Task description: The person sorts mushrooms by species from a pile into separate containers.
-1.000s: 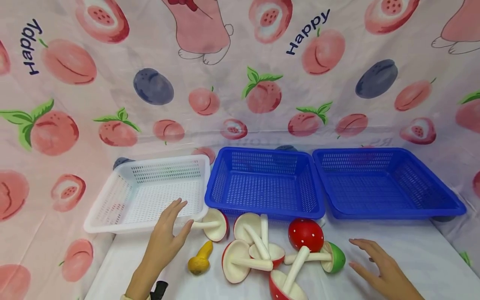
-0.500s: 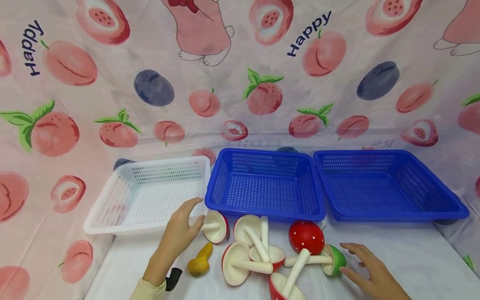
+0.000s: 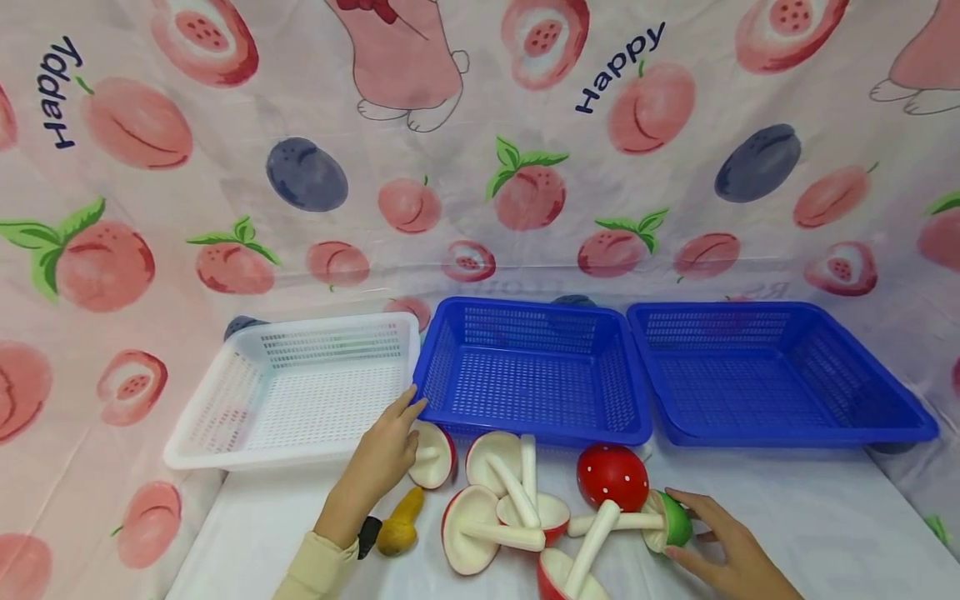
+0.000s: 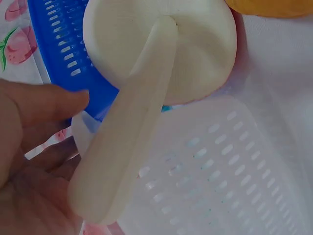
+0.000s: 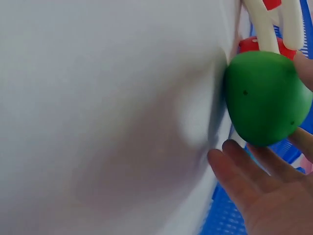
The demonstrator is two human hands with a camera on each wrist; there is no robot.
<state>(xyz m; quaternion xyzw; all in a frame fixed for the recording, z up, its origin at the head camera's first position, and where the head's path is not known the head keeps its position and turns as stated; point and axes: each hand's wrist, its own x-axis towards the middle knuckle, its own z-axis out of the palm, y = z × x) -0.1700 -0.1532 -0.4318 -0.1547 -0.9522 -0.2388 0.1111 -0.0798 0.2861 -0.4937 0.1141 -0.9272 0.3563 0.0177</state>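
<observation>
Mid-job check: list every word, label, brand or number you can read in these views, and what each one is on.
"Happy": dark print on the patterned cloth, upper left, running steeply upward.
"Happy": same cloth, upper right of centre, slanting upward.
Too faint to read: pale lettering low on the cloth, near the blue baskets' back rims.
No text visible on the baskets or mushrooms.

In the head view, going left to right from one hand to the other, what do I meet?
Left hand, red-rimmed mushroom beside it, red white-spotted cap, green cap, right hand. The yellow piece and the overlapping mushrooms in the middle are left out: their places are unclear.
</observation>
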